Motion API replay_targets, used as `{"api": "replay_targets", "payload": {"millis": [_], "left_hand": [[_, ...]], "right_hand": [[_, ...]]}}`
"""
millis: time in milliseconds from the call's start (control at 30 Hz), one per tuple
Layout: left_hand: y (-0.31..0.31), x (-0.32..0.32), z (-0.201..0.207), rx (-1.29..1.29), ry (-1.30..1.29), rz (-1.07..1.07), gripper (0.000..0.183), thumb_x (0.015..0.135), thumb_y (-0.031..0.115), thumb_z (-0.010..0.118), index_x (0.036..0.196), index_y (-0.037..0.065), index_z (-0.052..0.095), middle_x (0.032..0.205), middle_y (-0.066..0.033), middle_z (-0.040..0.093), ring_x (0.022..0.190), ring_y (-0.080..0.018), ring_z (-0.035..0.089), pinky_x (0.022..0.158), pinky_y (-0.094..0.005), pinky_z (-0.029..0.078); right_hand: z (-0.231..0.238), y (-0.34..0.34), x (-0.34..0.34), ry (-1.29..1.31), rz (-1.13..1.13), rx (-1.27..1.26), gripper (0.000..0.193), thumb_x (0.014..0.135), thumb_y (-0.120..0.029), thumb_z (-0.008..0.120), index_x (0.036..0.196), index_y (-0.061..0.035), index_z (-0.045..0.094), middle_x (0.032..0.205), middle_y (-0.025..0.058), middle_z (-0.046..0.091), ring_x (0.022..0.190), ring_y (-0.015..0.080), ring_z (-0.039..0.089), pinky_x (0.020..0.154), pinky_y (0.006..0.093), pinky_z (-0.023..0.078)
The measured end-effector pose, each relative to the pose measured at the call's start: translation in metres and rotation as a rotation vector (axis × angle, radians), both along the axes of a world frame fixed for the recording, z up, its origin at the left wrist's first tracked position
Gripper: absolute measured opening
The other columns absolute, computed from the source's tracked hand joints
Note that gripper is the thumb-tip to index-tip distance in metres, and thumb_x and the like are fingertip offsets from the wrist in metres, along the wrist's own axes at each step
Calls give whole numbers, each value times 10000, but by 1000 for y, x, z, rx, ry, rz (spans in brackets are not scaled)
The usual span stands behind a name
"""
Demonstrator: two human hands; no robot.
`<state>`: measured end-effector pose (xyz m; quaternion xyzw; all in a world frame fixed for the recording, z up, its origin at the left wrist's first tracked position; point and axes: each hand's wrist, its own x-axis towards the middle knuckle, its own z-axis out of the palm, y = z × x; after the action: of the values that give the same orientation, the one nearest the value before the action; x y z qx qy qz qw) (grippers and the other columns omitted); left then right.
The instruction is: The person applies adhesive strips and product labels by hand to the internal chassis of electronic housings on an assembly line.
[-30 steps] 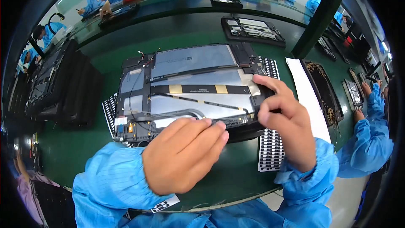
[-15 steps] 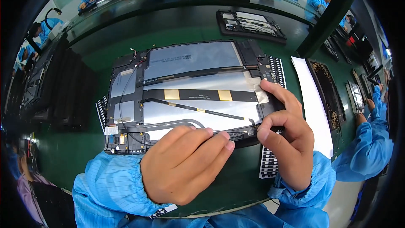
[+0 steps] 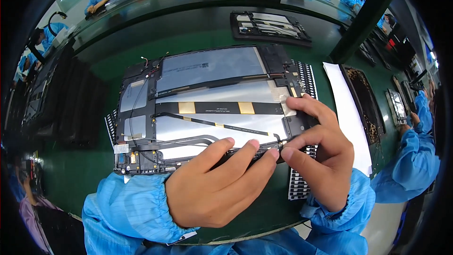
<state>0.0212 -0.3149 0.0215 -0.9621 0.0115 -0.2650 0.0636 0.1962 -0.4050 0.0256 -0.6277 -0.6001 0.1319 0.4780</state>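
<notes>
An opened tablet [image 3: 219,92] lies before me, its grey battery, silver plates, black ribbon cables and thin wires exposed. My left hand [image 3: 222,184] reaches across its near edge, fingers stretched and apart, with the fingertips resting toward the near right corner. At that corner my right hand [image 3: 325,156] has its thumb and a bent finger pinched on the tablet's edge, close to the end of a narrow ribbon cable [image 3: 222,125]. Another finger of this hand touches a clear tape patch on the right side. Whatever lies under the left palm is hidden.
Sheets of small black parts [image 3: 299,184] stick out from beneath the tablet. A white paper strip [image 3: 347,118] and a dark tray [image 3: 365,108] of small pieces lie to the right. Another opened tablet [image 3: 271,27] sits farther back. Black stacks [image 3: 52,99] stand left; co-workers sit around.
My left hand has slid right along the near edge, and its fingers have spread. The right thumb has shifted slightly left at the corner. The tablet appears a little farther left in view.
</notes>
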Motion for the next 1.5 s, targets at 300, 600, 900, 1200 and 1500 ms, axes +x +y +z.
{"api": "replay_targets", "payload": {"millis": [300,600,900,1200,1500], "left_hand": [[1,-1,1,-19,-2,5,223,710,80,563,917,38,636,1042,-53,593,919,-215,555,755,-325,447],[-3,-4,4,25,13,30,223,688,70,581,901,36,639,1044,-56,581,912,-209,545,761,-343,441],[-3,-41,25,-151,-104,169,405,634,81,628,1035,74,571,1074,-107,552,993,-270,520,834,-388,410],[24,-110,-47,-1462,-762,532,632,809,249,571,1308,-24,296,1183,-132,470,1078,-181,442,958,-286,309],[20,-135,27,-1264,-1077,108,556,794,181,571,1255,-42,357,1006,-73,539,909,-123,489,852,-257,363]], "right_hand": [[-1,0,3,-56,79,114,164,578,27,665,722,-42,627,1016,124,562,992,300,494,845,358,393],[1,1,-13,-307,-14,162,173,579,31,632,729,-48,599,904,84,567,866,263,473,754,342,396],[-22,3,13,145,-17,250,224,639,6,620,859,-1,577,1035,132,515,1003,242,475,879,332,370],[-29,18,-7,55,-23,179,432,805,-158,569,1158,61,454,1202,183,448,1136,276,415,972,321,287],[39,14,-63,479,188,436,544,768,-152,480,1261,45,359,1237,171,410,1142,242,411,993,335,273]]}}
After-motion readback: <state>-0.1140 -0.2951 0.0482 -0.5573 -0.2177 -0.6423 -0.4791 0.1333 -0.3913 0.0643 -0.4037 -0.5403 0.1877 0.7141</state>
